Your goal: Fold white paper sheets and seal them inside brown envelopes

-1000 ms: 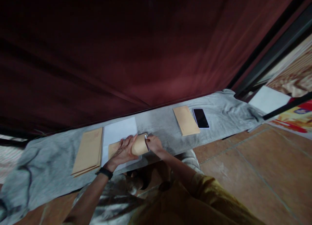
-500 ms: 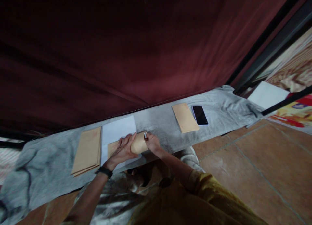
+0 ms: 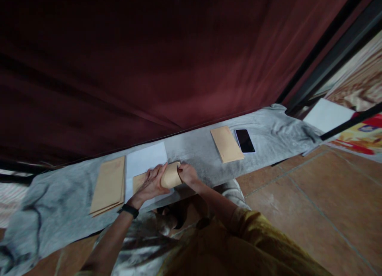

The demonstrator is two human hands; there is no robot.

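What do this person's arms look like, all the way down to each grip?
The left grip and right grip are bare hands, no gloves. A dark wristband circles the left wrist. On the right arm is a creased mustard-yellow sleeve.

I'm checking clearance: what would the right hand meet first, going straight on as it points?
The curled brown envelope that the right hand pinches; beyond it, probably the left hand, though depth is unclear.
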